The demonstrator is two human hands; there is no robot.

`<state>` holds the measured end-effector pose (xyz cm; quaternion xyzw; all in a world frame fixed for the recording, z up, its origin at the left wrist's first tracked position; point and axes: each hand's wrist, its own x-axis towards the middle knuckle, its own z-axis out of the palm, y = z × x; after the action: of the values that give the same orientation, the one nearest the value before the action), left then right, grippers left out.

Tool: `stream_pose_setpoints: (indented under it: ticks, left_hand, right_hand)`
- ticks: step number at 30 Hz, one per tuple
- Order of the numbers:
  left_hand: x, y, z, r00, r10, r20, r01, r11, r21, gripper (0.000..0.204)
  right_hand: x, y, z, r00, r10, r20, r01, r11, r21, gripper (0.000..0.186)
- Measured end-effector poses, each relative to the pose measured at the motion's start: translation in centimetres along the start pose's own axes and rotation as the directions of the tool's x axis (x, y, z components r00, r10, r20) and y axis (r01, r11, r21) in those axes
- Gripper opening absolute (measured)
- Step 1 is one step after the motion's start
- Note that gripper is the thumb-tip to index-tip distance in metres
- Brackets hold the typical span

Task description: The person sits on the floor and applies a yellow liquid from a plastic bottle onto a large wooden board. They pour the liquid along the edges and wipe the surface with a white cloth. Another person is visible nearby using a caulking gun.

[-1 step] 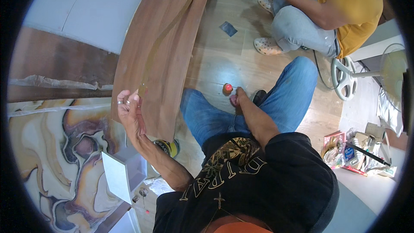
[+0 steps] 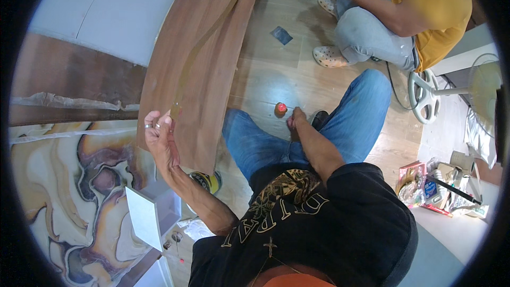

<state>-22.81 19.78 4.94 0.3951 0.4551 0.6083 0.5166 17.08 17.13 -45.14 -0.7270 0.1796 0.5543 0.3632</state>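
My left hand [image 2: 162,135], with a ring on one finger, pinches the near end of a long thin tan strip [image 2: 197,48]. The strip curves away over a long brown wood-look board [image 2: 215,82] to its far end. Between my knees is my right hand [image 2: 296,119], its fingers curled in; whatever they may hold is hidden. Just left of it a small round red-topped object [image 2: 280,109] is on the floor, apart from the hand. Its kind is unclear.
Another person in a yellow shirt [image 2: 441,26] sits at the far right, holding a small dark object. A dark sheet [image 2: 281,35] lies on the floor. To the right are a fan [image 2: 483,93] and a box of odds and ends [image 2: 411,174]. A yellow-and-black container [image 2: 214,182] stands by my left forearm.
My right hand has shifted slightly to the right, away from the red-topped object. My left hand and the strip look the same.
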Motion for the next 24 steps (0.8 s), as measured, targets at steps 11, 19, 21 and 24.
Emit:
stream_pose_setpoints:
  ticks: [11,19,21,24]
  left_hand:
    - [-0.1,0.9,-0.6,0.996,-0.004,-0.088,0.007,0.999,0.034,0.038]
    - [0.5,0.8,-0.2,0.999,0.007,-0.039,-0.005,0.999,0.047,0.039]
    - [0.5,0.8,0.0,1.0,0.003,-0.03,-0.002,0.999,0.042,0.039]
    - [0.5,0.5,-0.7,0.999,0.005,-0.049,-0.002,0.998,0.056,0.038]
  right_hand:
    - [-23.9,-13.4,14.2,0.502,-0.693,0.517,0.594,0.711,0.376,0.04]
    - [-30.8,-18.0,20.6,0.497,-0.567,0.657,0.314,0.823,0.473,0.046]
    - [-30.7,-17.9,20.5,0.414,-0.757,0.506,0.65,0.635,0.418,0.04]
    - [-31.9,-18.1,19.8,0.186,-0.897,0.401,0.961,0.251,0.113,0.035]
